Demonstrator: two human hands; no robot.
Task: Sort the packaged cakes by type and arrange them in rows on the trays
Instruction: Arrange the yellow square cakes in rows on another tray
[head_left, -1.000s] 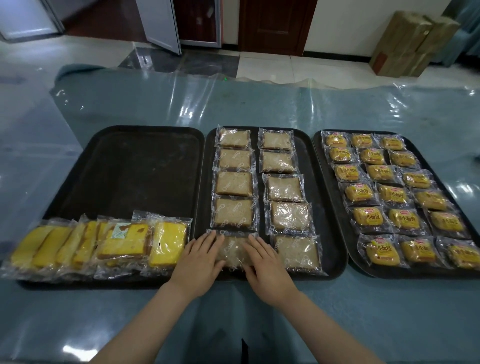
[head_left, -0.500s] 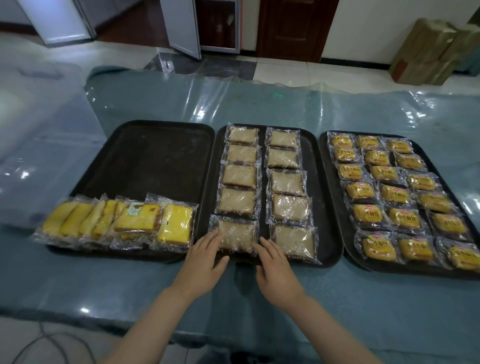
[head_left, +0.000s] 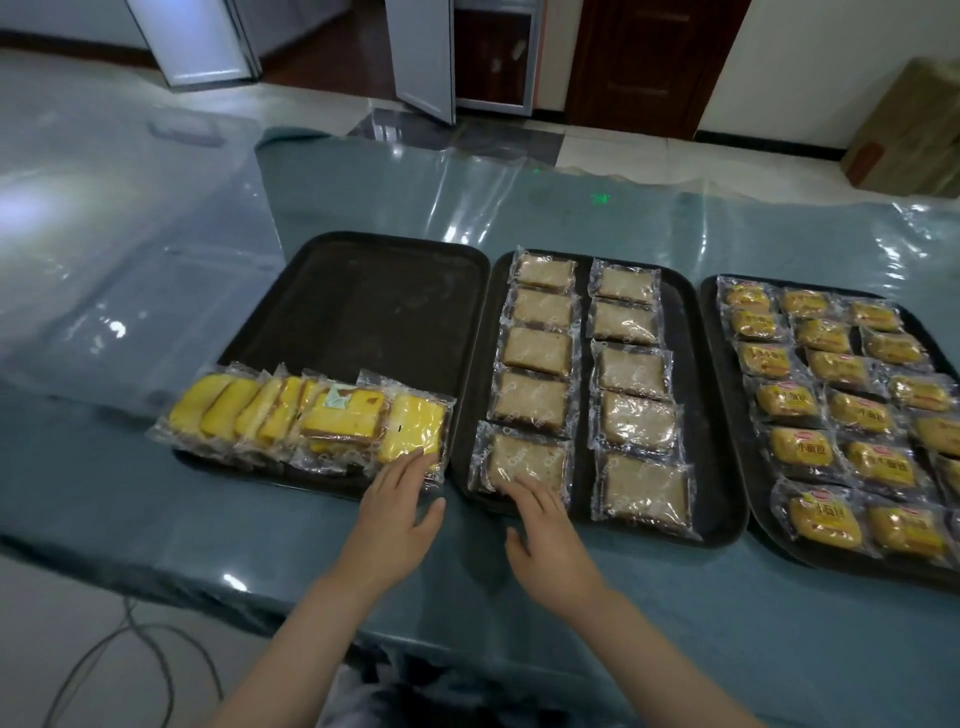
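Three black trays lie side by side on the table. The left tray (head_left: 374, 301) carries a front row of yellow sliced cakes (head_left: 311, 421) in clear wrappers. The middle tray (head_left: 582, 332) holds two rows of brown square cakes (head_left: 535, 353). The right tray (head_left: 722, 405) is filled with rows of small yellow buns (head_left: 810, 405). My left hand (head_left: 397, 512) lies flat with straight fingers, its tips touching the rightmost yellow cake (head_left: 413, 428). My right hand (head_left: 545, 535) is flat too, fingertips on the front brown cake (head_left: 524, 457) of the left row.
Clear plastic sheeting covers the blue-green table (head_left: 675, 623). A clear plastic bin (head_left: 130, 260) stands to the left of the trays. A cable (head_left: 119, 649) lies on the floor at the lower left. Cardboard boxes (head_left: 914, 130) sit at the far right.
Both hands have drawn back from the front brown cake. My left hand has shifted left to the rightmost yellow cake. The camera has swung left and pulled back.
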